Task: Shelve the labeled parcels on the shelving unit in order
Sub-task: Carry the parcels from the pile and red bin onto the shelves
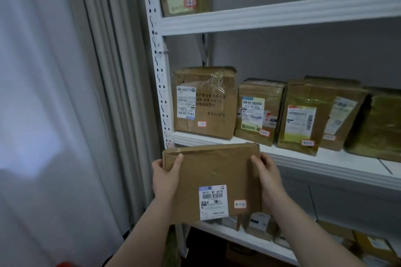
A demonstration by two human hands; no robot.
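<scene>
A flat, creased cardboard parcel [211, 180] is gripped at its edges by the left hand [166, 178] and right hand [268, 178]. Taped brown parcels [205, 102] are ranged upright on the white metal shelving unit [282, 14] behind; a pleated curtain [54, 93] hangs beside.

Parcel [211, 178] before the unit [161, 84], left hand [166, 178] at its left edge, right hand [269, 180] at its right, row of boxes [204, 102] on the shelf [325, 162] behind, curtain [54, 93] left of unit
</scene>
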